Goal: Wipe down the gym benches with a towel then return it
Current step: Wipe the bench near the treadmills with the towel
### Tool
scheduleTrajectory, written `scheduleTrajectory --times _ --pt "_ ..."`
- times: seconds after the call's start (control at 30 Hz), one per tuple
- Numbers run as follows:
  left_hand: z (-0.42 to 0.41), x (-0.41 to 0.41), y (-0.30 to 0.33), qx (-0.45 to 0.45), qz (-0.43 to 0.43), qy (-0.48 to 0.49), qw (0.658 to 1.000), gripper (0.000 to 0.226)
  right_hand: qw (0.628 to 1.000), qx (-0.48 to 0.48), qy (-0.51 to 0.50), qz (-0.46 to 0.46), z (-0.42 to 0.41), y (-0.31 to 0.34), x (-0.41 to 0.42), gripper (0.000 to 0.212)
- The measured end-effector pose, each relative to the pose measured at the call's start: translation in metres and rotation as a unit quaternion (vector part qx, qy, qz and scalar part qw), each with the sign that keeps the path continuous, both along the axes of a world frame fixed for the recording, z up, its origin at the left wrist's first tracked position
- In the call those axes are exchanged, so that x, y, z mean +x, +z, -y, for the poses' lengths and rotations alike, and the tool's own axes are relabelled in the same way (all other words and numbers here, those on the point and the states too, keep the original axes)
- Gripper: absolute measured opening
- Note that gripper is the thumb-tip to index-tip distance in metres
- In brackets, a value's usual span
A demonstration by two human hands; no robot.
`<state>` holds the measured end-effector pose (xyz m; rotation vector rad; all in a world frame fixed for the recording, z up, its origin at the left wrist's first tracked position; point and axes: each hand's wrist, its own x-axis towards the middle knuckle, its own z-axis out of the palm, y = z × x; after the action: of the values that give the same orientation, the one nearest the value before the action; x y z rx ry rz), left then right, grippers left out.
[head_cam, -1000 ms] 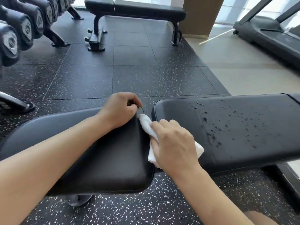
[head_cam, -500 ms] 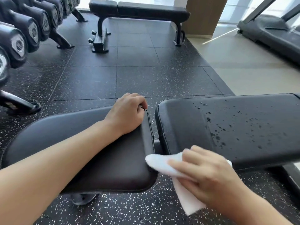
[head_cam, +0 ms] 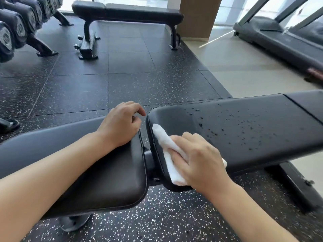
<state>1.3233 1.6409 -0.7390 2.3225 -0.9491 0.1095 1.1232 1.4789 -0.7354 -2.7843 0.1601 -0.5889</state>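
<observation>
Pressing a white towel (head_cam: pixel 167 145) onto the bench pad (head_cam: pixel 244 130), right hand (head_cam: pixel 199 159) clutches it; left hand (head_cam: pixel 120 123) rests half-curled, empty.

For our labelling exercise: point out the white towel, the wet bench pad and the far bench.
white towel (head_cam: pixel 165 142), head view, upper fold.
wet bench pad (head_cam: pixel 244 130), head view, droplet-covered top.
far bench (head_cam: pixel 139 12), head view, long pad.

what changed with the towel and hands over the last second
The right hand carried the towel from the gap between the pads down past the bench's near edge, then back up onto the end of the long pad. The left hand loosened, its fingers lifting off the seat pad edge. The towel stayed gripped; the droplets remain unwiped.
</observation>
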Motion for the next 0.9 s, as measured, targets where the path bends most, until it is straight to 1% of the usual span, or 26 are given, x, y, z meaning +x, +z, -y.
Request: scheduleTrajectory --times 0.13,0.23,0.3,0.37,0.47,0.53,0.6,0.67,0.73,0.8,0.9 --pt "0.017 -0.013 -0.002 -0.013 -0.007 -0.064 0.998 0.024 0.999 0.019 0.044 -0.003 0.005 -0.003 -0.042 0.021" --pt "0.029 -0.015 -0.004 0.016 0.003 -0.094 0.995 0.027 1.0 0.006 0.021 0.0 0.011 0.0 -0.029 0.015" --pt "0.031 -0.011 -0.004 0.041 0.002 -0.087 0.995 0.031 1.0 0.0 0.0 -0.01 0.017 0.002 -0.002 0.015" --pt "0.035 -0.008 -0.003 0.047 -0.023 -0.062 0.997 0.032 1.0 0.005 -0.015 -0.02 0.027 0.004 0.027 0.017" --pt "0.038 -0.01 -0.004 0.062 -0.033 -0.039 0.997 0.034 1.0 0.001 -0.023 -0.012 0.033 0.005 0.053 0.018" --pt "0.037 -0.013 -0.006 0.077 -0.029 -0.036 0.996 0.038 1.0 0.001 -0.007 -0.007 0.032 0.003 0.047 0.021" --pt "0.037 -0.014 -0.008 0.094 -0.016 -0.029 0.995 0.044 1.0 0.001 0.018 -0.003 0.034 0.001 0.023 0.022" --pt "0.037 -0.015 -0.007 0.1 -0.004 -0.03 0.994 0.049 1.0 -0.005 0.018 0.004 0.05 -0.001 -0.003 0.015" --pt "0.036 -0.016 -0.003 0.097 -0.009 -0.05 0.994 0.056 1.0 -0.008 -0.018 0.012 0.076 0.0 -0.021 0.008" --pt "0.037 -0.015 -0.001 0.102 -0.013 -0.065 0.993 0.064 0.998 0.003 -0.07 0.001 0.1 0.003 -0.027 0.01" --pt "0.04 -0.014 -0.002 0.122 -0.011 -0.054 0.991 0.062 0.993 0.003 -0.116 0.003 0.101 0.003 -0.021 0.012"
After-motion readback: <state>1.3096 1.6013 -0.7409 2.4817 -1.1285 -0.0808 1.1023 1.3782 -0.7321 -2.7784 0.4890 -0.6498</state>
